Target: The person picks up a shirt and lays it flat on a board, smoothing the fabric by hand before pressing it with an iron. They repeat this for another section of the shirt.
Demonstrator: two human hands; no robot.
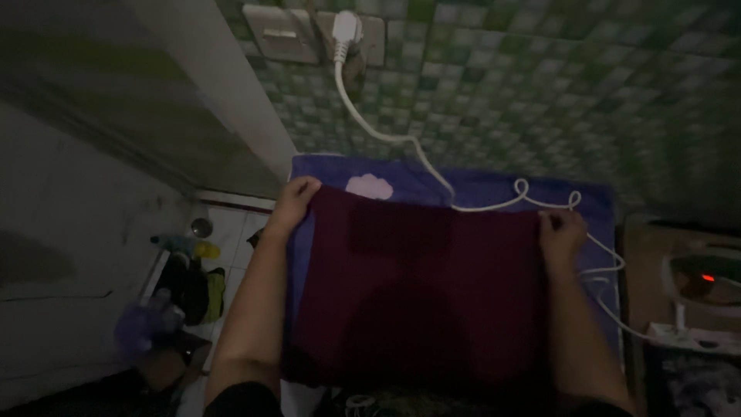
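Note:
A dark maroon cloth [417,286] lies spread flat on a blue padded surface [478,189] with a white cloud shape [369,185] printed on it. My left hand [293,202] pinches the cloth's far left corner. My right hand [562,235] grips the far right corner. Both forearms reach forward along the cloth's sides. The near edge of the cloth hangs toward me in shadow.
A white cord [401,139] runs from a wall plug [346,29] across the blue surface to an iron [706,282] with a red light at the right. Green tiled wall behind. At the left, bottles and clutter [181,270] sit on a tiled floor.

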